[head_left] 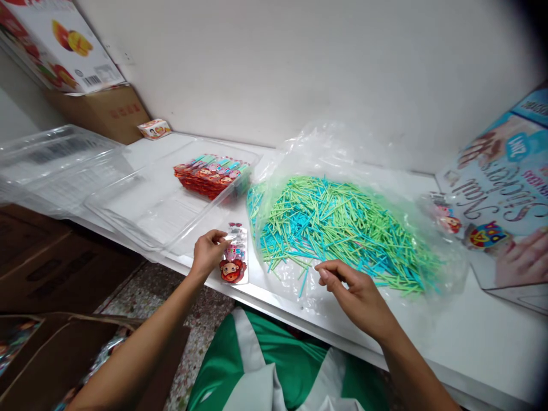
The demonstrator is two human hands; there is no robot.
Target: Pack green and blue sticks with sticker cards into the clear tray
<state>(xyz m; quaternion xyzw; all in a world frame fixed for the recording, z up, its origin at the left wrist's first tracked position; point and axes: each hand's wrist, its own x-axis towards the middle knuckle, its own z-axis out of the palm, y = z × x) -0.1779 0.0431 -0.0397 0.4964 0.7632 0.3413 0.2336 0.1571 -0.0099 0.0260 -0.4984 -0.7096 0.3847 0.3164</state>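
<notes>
A small clear packet (pixel 233 269) with a red cartoon-head figure and colourful print lies near the table's front edge. My left hand (pixel 209 251) is closed, thumb and fingers pinching at the packet's upper left side. To the right, an open clear plastic bag (pixel 285 279) holds a large heap of thin green and blue sticks (pixel 329 222). My right hand (pixel 353 294) hangs at the near edge of this heap with thumb and forefinger pinched together; whatever is between them is too small to make out. One loose blue stick (pixel 303 283) lies left of those fingertips.
A clear tray (pixel 141 228) holds stacked red-headed packets (pixel 209 176). More clear trays (pixel 55 165) stand at the left. Cartons (pixel 107 111) and a small box (pixel 154 129) are at the back left. A printed nail-sticker box (pixel 509 194) stands right; open cartons (pixel 64 354) sit below.
</notes>
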